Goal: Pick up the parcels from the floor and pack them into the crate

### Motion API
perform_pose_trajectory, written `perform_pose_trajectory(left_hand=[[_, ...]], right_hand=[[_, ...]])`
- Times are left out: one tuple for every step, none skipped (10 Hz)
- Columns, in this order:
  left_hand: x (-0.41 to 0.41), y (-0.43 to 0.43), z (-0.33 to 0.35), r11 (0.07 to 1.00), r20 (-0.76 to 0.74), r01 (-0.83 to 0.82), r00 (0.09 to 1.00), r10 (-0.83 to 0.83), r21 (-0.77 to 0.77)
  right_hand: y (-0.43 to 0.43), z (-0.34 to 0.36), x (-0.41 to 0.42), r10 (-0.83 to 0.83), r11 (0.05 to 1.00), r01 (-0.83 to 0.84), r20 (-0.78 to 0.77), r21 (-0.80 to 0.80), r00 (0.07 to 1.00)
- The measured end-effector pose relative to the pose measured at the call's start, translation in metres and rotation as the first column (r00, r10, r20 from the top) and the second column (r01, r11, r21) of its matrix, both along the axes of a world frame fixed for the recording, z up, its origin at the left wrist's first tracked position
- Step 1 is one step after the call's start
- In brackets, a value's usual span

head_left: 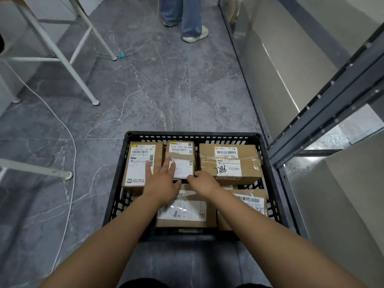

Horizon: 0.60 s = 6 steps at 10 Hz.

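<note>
Your left hand (161,182) lies flat, fingers spread across the left parcel (138,163) and the small middle parcel (181,156). Your right hand (204,181) curls its fingers onto that middle parcel's near edge. Both forearms reach forward over the black crate (193,135) holding them.

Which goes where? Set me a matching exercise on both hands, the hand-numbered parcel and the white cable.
1 left hand
2 right hand
3 hand-numbered parcel
4 white cable

a on the floor, left of the crate
b crate's far right corner
c flat across two parcels
d pinching the small middle parcel

Pairs: 1-c, 2-d, 3-b, 4-a
</note>
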<state>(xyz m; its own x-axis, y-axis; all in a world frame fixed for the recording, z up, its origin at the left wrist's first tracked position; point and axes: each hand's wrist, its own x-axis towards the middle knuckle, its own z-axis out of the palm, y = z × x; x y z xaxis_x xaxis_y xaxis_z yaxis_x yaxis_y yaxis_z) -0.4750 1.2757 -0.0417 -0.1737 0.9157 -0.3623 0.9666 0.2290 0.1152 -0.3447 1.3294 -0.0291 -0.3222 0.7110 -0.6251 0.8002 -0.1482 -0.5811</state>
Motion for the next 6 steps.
perform_pose_trajectory(left_hand=[[0.004, -0.003, -0.007, 0.999, 0.142, -0.042, 0.989, 0.045, -0.027], [0.010, -0.001, -0.011, 1.000, 0.276, 0.013, 0.961, -0.007, -0.021], [0.014, -0.001, -0.012, 1.000, 0.367, 0.011, 0.930, -0.015, 0.013], [0.009, 0.001, -0.009, 0.999, 0.371, 0.025, 0.928, -0.036, 0.034], [0.010, -0.001, -0.007, 0.996, 0.120, 0.091, 0.989, -0.089, -0.011], [0.007, 0.007, 0.002, 0.991, 0.020, 0.128, 0.992, -0.128, -0.034]], right_hand=[[-0.007, -0.002, 0.007, -0.011, 0.991, 0.013, -0.017, 0.131, 1.000], [-0.011, -0.003, 0.020, -0.036, 0.976, 0.047, -0.058, 0.214, 0.998], [-0.016, -0.008, 0.023, -0.119, 0.975, 0.157, -0.225, 0.159, 0.967], [-0.019, -0.012, 0.013, 0.003, 0.983, 0.040, -0.232, 0.177, 0.973], [-0.029, -0.006, 0.003, 0.098, 0.963, -0.055, -0.154, 0.266, 0.983], [-0.010, -0.001, 0.010, -0.036, 0.958, 0.103, -0.244, 0.267, 0.969]])
